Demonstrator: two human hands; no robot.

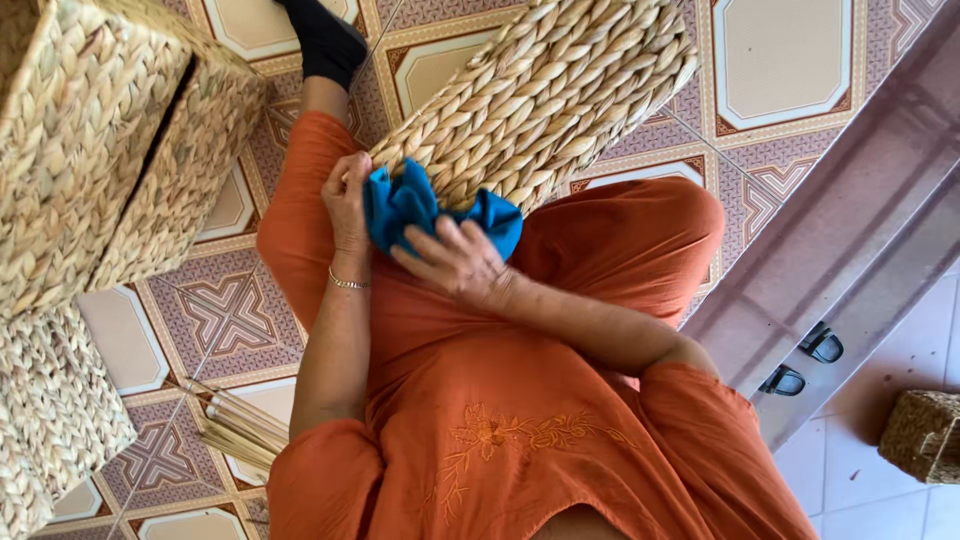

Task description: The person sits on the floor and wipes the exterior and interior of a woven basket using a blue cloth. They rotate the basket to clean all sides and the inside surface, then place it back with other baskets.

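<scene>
Patterned floor tiles point(220, 315) in cream, brown and mauve fill the view, which appears turned upside down, above the lap of a person in an orange embroidered dress point(500, 400). The right hand point(458, 262) lies with its fingers spread over a bunched bright-blue cloth point(420, 208), pressing it against the lower edge of a large woven straw-coloured basket point(545, 95) that rests on the knees. The left hand point(347, 200), with a thin gold bracelet point(348, 284) at the wrist, is curled against the same basket edge, touching the cloth from the other side. Just beside the left arm, a bundle of pale dried stalks point(235, 425) lies on the tiles. Further left stand several stacked woven boxes point(95, 140). Well apart, at the far right, sits a small darker wicker basket point(925, 435), near a pair of dark sandals point(805, 360).
</scene>
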